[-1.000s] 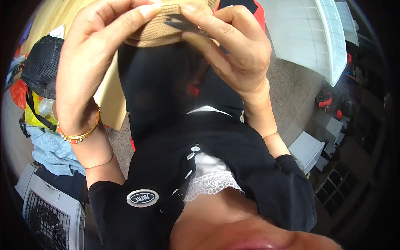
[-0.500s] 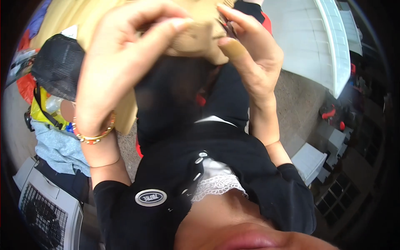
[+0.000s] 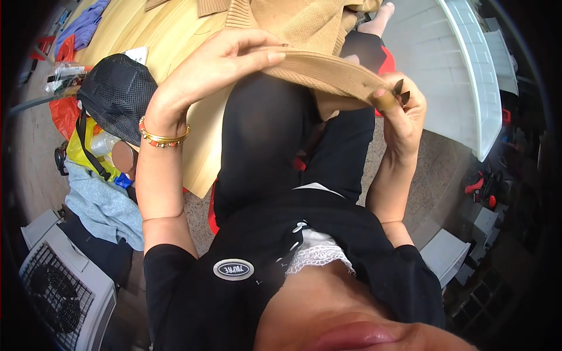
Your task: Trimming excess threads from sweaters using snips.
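Observation:
A tan knitted garment (image 3: 304, 23) lies over the near edge of the table and hangs across my lap. One ribbed band (image 3: 328, 70) of it is stretched between my two hands. My left hand (image 3: 225, 67), wearing bracelets at the wrist, pinches the band's left part between thumb and fingers. At the band's other end, my right hand (image 3: 405, 120) grips the knit under its thumb, which has a yellowish covering. Two short dark pointed blades of what look like thread snips (image 3: 402, 92) stick out from the right hand's fingers; their handles are hidden.
Left on the wooden table (image 3: 117, 41) sits a black mesh bag (image 3: 117, 93). Below it are a yellow bag (image 3: 82, 143), a grey-blue cloth (image 3: 105, 205) and a fan unit (image 3: 64, 292). A white panel or bin (image 3: 445, 76) stands at the right. Another person's foot (image 3: 377, 20) shows beyond the garment.
My hands have moved apart, the right one farther right, drawing the bunched knit into a stretched band. The whole view has also shifted, with more of the table and garment visible.

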A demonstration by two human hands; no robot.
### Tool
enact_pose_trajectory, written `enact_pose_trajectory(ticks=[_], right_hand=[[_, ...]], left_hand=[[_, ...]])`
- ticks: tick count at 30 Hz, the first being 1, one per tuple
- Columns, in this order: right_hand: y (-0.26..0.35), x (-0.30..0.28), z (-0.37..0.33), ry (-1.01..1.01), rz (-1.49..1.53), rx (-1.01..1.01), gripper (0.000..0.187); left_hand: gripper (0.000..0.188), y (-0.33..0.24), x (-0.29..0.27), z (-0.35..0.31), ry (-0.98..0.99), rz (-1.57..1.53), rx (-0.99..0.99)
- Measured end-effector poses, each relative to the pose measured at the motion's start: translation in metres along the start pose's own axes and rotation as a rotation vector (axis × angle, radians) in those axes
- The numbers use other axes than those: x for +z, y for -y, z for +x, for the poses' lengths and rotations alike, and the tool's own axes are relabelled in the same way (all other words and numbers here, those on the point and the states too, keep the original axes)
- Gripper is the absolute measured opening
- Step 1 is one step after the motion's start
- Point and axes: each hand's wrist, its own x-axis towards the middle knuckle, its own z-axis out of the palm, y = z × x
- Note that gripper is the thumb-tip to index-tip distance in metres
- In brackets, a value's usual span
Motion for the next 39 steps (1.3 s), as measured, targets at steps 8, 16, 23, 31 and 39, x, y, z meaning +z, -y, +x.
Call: enact_pose_trajectory(ticks=[8,16,23,31,39], right_hand=[[0.001,-0.031,-0.007,-0.081,0.101,-0.063,0.016],[-0.003,0.024,0.000,-0.004,-0.480,-0.274,0.041],[-0.022,0.038,0.009,0.005,-0.648,-0.568,0.040],[-0.025,0.051,0.009,-0.031,-0.644,-0.574,0.039],[-0.029,0.056,0.006,-0.036,-0.644,-0.594,0.038]], left_hand=[[0.021,-0.095,0.027,-0.044,-0.065,-0.072,0.118],[0.022,-0.040,0.043,-0.035,-0.326,-0.040,0.086],[0.025,-0.044,0.049,-0.034,-0.365,-0.092,0.035],[0.025,-0.043,0.050,-0.038,-0.392,-0.075,0.079],[0.027,-0.033,0.048,-0.041,-0.401,0.042,0.182]])
